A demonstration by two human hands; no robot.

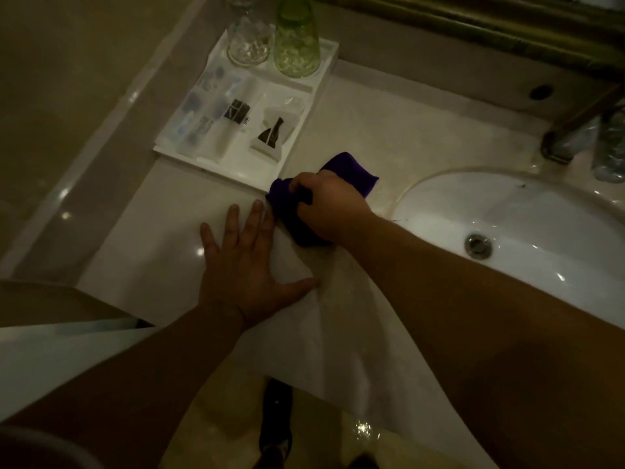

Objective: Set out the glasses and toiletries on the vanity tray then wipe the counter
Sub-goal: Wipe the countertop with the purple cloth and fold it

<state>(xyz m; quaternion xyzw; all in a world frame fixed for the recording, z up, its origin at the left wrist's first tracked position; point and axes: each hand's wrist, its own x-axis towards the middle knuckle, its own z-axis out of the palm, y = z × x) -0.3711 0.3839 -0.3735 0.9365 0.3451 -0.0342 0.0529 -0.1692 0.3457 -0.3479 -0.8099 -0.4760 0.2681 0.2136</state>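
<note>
- My right hand [326, 204] is clenched on the purple cloth [351, 170], touching the vanity tray [236, 170] at its near corner.
- My left hand [245, 262] lies spread flat on the counter [389, 130], below the tray.
- Risk: a hard wipe could shove the tray and tip its two glasses [297, 45].

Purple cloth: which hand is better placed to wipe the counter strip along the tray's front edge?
Right. The right hand already grips the purple cloth on the counter, right at the near corner of the tray. The left hand lies flat and open on the counter, holding nothing.
</note>
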